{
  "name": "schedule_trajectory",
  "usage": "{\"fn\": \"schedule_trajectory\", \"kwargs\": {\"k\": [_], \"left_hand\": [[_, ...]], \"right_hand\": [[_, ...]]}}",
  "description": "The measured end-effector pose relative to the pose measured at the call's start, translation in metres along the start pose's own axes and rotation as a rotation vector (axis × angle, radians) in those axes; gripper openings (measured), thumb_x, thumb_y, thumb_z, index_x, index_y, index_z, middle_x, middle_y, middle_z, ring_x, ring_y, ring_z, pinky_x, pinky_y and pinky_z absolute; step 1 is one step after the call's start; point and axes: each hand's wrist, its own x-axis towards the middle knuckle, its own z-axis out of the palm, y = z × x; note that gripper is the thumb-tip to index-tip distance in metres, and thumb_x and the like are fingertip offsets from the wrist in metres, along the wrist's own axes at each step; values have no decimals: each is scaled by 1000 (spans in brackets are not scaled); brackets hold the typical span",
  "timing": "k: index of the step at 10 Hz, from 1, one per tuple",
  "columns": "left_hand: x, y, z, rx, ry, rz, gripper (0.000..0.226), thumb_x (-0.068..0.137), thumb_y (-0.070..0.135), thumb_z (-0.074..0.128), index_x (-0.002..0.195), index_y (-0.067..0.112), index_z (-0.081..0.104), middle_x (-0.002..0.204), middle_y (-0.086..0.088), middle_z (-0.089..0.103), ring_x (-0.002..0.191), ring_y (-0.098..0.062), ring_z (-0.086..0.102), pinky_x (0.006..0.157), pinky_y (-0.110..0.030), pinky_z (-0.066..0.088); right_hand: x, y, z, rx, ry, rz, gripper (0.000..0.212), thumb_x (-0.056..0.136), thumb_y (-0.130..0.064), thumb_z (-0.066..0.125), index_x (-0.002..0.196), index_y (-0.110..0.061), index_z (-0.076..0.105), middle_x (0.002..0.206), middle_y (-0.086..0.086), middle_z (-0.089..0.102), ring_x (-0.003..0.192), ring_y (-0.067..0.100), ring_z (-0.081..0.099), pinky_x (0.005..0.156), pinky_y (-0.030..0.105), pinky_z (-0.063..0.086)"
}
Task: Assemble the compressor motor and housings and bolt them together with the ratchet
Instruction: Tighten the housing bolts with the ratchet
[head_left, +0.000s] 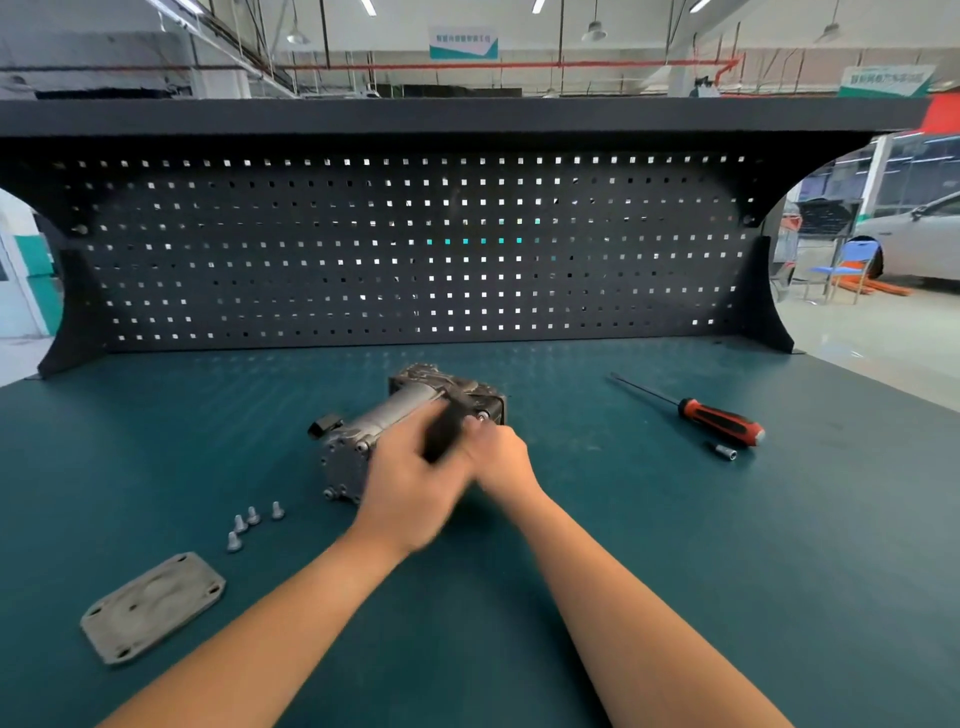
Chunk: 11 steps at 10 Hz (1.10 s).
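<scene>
The grey compressor lies on its side in the middle of the green bench, its dark housing at the far end. My left hand, blurred by motion, grips the black handle of the ratchet. My right hand curls round the ratchet's head end, right by a bolt head on the housing. Several loose bolts stand to the left of the compressor. A flat grey cover plate lies near the front left.
A red and black screwdriver lies at the right with a small socket beside it. A black pegboard closes off the back of the bench.
</scene>
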Motion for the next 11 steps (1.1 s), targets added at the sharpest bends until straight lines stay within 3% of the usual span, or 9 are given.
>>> {"fn": "schedule_trajectory", "kwargs": {"k": [1, 2, 3, 5, 6, 7, 8, 9, 11], "left_hand": [[17, -3, -10, -762, 708, -608, 42, 93, 35, 53, 60, 20, 32, 39, 12, 26, 32, -4, 21, 35, -15, 19], [29, -8, -17, -874, 854, -711, 40, 94, 33, 51, 63, 20, 30, 40, 10, 21, 31, -5, 18, 33, -16, 16], [19, -5, -5, -520, 511, -449, 37, 87, 20, 58, 58, 22, 35, 39, 11, 29, 32, -6, 23, 35, -15, 21], [-8, -9, -1, 977, -1069, 238, 18, 88, 29, 51, 95, 13, 53, 92, -11, 66, 85, -33, 60, 69, -36, 41], [-2, 0, 0, 347, -457, -5, 13, 86, 20, 58, 81, 8, 60, 68, 3, 67, 63, -14, 62, 59, -17, 41], [16, -2, -10, -597, 521, -501, 34, 90, 23, 58, 63, 17, 38, 38, 13, 33, 32, -3, 27, 35, -14, 23], [31, -13, -18, -803, 848, -663, 36, 93, 23, 53, 64, 19, 30, 39, 11, 22, 31, -5, 18, 33, -17, 18], [23, -12, -9, -505, 553, -460, 35, 84, 17, 57, 56, 21, 36, 39, 10, 29, 32, -7, 22, 36, -14, 22], [-2, -18, -3, 955, -966, 328, 22, 83, 26, 55, 86, 5, 58, 78, -15, 66, 71, -34, 62, 61, -35, 44]], "right_hand": [[-2, -1, -1, 63, 52, 8, 50, 99, -31, 30, 53, -14, 31, 59, 1, 39, 55, 17, 35, 52, 30, 27], [-2, -4, 0, 63, 62, 2, 50, 100, -32, 26, 54, -14, 31, 60, 1, 38, 55, 15, 34, 54, 31, 28], [-4, -3, 0, 38, 58, 14, 50, 100, -32, 26, 57, -11, 37, 66, 2, 45, 65, 21, 42, 65, 31, 34], [-3, -2, 0, 30, 51, -13, 51, 99, -35, 34, 56, -10, 40, 68, 6, 49, 64, 21, 44, 61, 32, 31], [-3, -2, 1, 0, 16, -28, 43, 98, -38, 39, 72, -8, 56, 69, 0, 46, 72, 22, 48, 63, 29, 32], [-5, -2, -1, 71, 38, -35, 47, 98, -34, 38, 56, -11, 33, 58, -1, 36, 53, 16, 35, 49, 30, 26], [-6, -3, -2, 104, 51, -34, 50, 99, -33, 35, 55, -14, 24, 55, -1, 32, 49, 14, 28, 46, 29, 22], [-5, -3, -1, 74, 38, -15, 49, 100, -32, 32, 55, -12, 30, 61, 2, 41, 55, 16, 36, 50, 30, 27], [-4, -3, -2, 36, 14, -45, 47, 100, -31, 32, 62, -5, 43, 76, 9, 56, 83, 30, 50, 70, 32, 35]]}}
